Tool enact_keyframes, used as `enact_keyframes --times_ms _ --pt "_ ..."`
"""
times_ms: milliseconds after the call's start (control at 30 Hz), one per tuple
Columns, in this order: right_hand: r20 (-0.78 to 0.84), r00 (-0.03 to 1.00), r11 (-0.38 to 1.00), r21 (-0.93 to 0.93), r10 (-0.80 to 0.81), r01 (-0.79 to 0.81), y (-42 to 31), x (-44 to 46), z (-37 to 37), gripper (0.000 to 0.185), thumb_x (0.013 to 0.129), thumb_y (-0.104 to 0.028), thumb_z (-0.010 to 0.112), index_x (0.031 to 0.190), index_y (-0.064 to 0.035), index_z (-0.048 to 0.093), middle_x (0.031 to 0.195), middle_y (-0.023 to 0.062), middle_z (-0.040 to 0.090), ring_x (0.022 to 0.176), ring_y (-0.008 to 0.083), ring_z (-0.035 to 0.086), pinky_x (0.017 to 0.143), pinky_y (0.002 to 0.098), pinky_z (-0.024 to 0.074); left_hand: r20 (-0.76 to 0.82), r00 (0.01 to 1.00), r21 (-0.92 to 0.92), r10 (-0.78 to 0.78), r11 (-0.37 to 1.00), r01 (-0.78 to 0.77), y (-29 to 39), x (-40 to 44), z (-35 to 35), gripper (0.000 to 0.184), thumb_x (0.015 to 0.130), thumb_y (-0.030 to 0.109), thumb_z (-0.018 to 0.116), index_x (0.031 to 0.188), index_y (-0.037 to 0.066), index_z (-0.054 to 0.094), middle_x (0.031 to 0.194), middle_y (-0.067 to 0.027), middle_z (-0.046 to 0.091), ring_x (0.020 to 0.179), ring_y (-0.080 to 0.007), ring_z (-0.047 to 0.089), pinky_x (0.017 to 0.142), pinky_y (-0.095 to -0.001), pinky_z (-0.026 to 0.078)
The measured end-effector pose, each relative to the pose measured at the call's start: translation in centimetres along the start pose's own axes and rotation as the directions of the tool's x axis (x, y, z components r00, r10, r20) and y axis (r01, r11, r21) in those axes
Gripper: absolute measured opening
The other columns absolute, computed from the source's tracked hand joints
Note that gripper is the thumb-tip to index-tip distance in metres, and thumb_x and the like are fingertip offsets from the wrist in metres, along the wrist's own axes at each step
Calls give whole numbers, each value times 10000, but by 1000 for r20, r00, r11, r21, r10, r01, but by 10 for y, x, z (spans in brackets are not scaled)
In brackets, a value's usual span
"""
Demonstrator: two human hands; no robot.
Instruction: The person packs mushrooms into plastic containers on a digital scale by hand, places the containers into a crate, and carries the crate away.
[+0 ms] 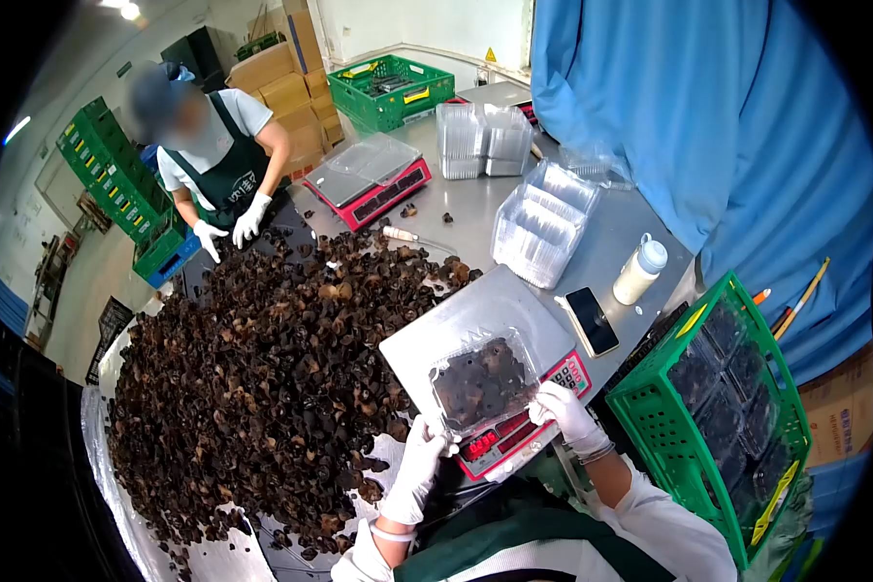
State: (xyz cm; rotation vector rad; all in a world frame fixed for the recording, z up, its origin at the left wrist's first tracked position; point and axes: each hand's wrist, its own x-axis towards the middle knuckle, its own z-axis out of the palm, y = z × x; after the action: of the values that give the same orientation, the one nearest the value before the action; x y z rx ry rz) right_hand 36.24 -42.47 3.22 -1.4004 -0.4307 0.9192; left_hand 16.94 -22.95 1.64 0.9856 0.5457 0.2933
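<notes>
A clear plastic box (485,381) of dark wood ear mushrooms is over the metal plate of a red digital scale (475,281); whether it rests on the plate or is slightly raised, I cannot tell. My gloved left hand (421,464) pinches the box's near left corner, its fingers closed. At the near right corner, my gloved right hand (565,415) also has its fingers closed on the rim. Red digits glow on the scale's display, just below the box. A large heap of wood ear mushrooms (272,388) spreads to the left of my left hand.
Stacked empty clear boxes (545,223), a phone (590,322) and a white bottle (641,269) stand beyond the scale. To the right is a green crate (664,427) with filled boxes. Across the table, a person (218,145) in gloves reaches toward the heap beside a second scale (369,179).
</notes>
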Motion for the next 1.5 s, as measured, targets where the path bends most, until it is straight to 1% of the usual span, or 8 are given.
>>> enact_keyframes --times_ms 133,233,300,433,767,900,1233,1500 --pt "28 999 978 -203 -38 43 -18 -13 17 216 925 -124 550 1089 15 536 927 71 634 821 136 631 737 256 516 -55 956 313 289 914 -258 8 -9 -6 110 872 -33 521 945 49 512 822 -69 595 689 -124 582 603 -261 479" --pt "181 885 692 -563 -430 452 -37 -17 35 668 770 -181 767 1325 -1 441 1268 119 532 1171 213 524 1001 339 418 145 582 786 801 264 -559 40 -3 -3 153 788 -76 587 920 1 607 921 -134 660 709 -158 595 626 -282 509" --pt "95 873 578 -714 -477 394 -30 -17 45 772 693 -201 800 1345 -11 434 1267 151 532 1152 276 547 989 357 425 -228 857 419 463 841 -343 59 -14 -2 125 845 -61 527 925 -39 620 1089 -152 632 899 -168 612 788 -245 507" --pt "154 757 338 -826 -635 452 -40 -19 54 773 706 -189 757 1379 -18 415 1250 183 532 1090 331 570 935 369 455 138 668 785 731 331 -524 72 -14 -10 86 825 -58 544 864 -21 611 1074 -171 644 884 -188 618 755 -274 524" --pt "260 808 472 -701 -528 534 -59 -29 59 826 631 -61 708 1395 -84 396 1339 174 455 1157 348 529 957 401 461 -196 950 392 245 907 -153 33 21 -39 44 841 41 560 822 2 563 756 -31 585 700 -98 524 604 -235 416" --pt "114 767 517 -676 -631 526 -119 -52 24 716 708 -220 781 1337 -108 458 1224 148 515 1084 313 556 926 387 458 178 946 447 271 834 -323 63 3 6 348 899 68 574 1217 -34 478 1020 -117 646 889 -160 625 813 -267 496" --pt "-518 136 428 -806 -845 -410 -204 -268 -127 522 675 -195 804 1134 -31 617 1077 129 650 1010 246 636 914 335 483 52 996 584 69 807 -86 90 -19 36 281 935 86 530 1187 -32 490 1167 -192 562 1046 -263 562 927 -367 474" --pt "-780 309 351 -546 -544 -761 -138 -363 -230 415 822 -391 671 1056 -49 655 1029 165 664 980 345 616 842 394 482 79 992 413 95 903 -120 56 -9 8 269 933 49 527 1190 -28 509 1008 -102 646 903 -145 606 861 -262 462"
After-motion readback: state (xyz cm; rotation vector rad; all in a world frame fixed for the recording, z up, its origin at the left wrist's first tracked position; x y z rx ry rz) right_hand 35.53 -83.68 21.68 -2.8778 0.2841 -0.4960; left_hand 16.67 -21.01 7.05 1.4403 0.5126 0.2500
